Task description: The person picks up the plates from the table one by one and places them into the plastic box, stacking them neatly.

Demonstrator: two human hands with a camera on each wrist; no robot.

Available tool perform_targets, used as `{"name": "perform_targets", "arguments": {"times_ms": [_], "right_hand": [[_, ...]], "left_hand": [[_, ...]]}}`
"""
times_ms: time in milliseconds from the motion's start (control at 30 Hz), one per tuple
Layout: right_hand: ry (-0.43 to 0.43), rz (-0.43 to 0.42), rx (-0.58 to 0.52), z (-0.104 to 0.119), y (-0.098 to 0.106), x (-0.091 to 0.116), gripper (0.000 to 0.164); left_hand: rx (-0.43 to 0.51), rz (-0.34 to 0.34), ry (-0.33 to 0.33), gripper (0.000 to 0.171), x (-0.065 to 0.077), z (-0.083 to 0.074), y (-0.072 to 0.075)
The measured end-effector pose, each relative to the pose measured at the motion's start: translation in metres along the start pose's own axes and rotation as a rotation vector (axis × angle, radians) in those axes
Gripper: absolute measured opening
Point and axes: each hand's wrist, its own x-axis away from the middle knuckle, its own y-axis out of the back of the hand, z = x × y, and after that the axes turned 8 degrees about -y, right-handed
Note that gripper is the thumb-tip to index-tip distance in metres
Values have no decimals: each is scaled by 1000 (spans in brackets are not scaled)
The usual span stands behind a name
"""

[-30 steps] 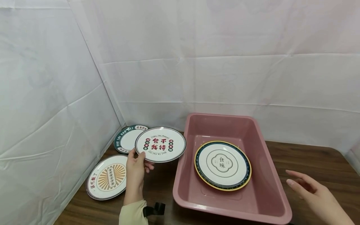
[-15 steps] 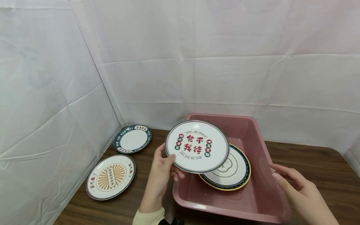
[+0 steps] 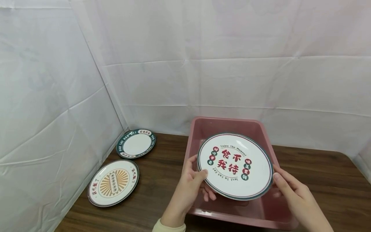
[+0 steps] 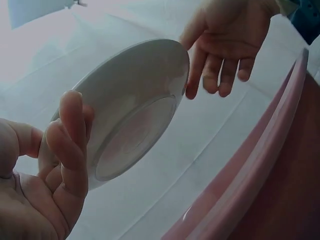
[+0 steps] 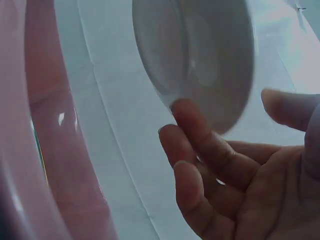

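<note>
A white plate (image 3: 234, 166) with red and green lettering hangs over the pink basin (image 3: 229, 120), tilted slightly. My left hand (image 3: 188, 183) grips its left rim, thumb on top and fingers beneath; the left wrist view shows the plate's pale underside (image 4: 135, 110) with fingers curled against it. At the right rim is my right hand (image 3: 295, 193). In the right wrist view its fingertips (image 5: 187, 112) meet the underside near the rim, while the thumb stands apart from the plate. The held plate hides the basin's middle in the head view.
On the wooden table (image 3: 162, 180), left of the basin, lie a plate with a dark green rim (image 3: 136, 145) and one with an orange sunburst (image 3: 114, 183). White cloth (image 3: 232, 80) hangs behind and at the left. A thin yellow-green edge (image 5: 40, 155) shows inside the basin.
My left hand has carried the lettered plate rightward from beside the basin to above it, covering the yellow-rimmed plate inside. My right hand has come leftward to the held plate's right rim.
</note>
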Motion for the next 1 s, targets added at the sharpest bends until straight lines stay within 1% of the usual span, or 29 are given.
{"name": "perform_targets", "arguments": {"times_ms": [133, 200, 333, 433, 533, 667, 767, 900, 1000], "right_hand": [[-4, 27, -10, 2, 0, 1, 49], [-2, 55, -54, 3, 0, 1, 49], [-3, 99, -186, 4, 0, 1, 49], [-5, 109, -235, 4, 0, 1, 50], [-4, 118, -225, 2, 2, 2, 50], [35, 126, -250, -1, 2, 2, 47], [60, 142, -315, -3, 1, 2, 45], [68, 162, -331, -5, 1, 1, 44], [67, 163, -301, -6, 1, 1, 45]], "left_hand": [[5, 52, 1, 52, 2, 0, -3], [-9, 79, -2, 53, 2, -1, -2], [-48, 126, -9, 50, 2, -2, 0], [-56, 146, -20, 45, 2, -2, 1], [-92, 133, -43, 38, 2, -3, 1], [-146, 112, -70, 36, 2, -5, 4], [-146, 113, -78, 37, 2, -6, 6], [-165, 93, -75, 40, 2, -6, 8], [-172, 69, -56, 41, 3, -6, 10]]}}
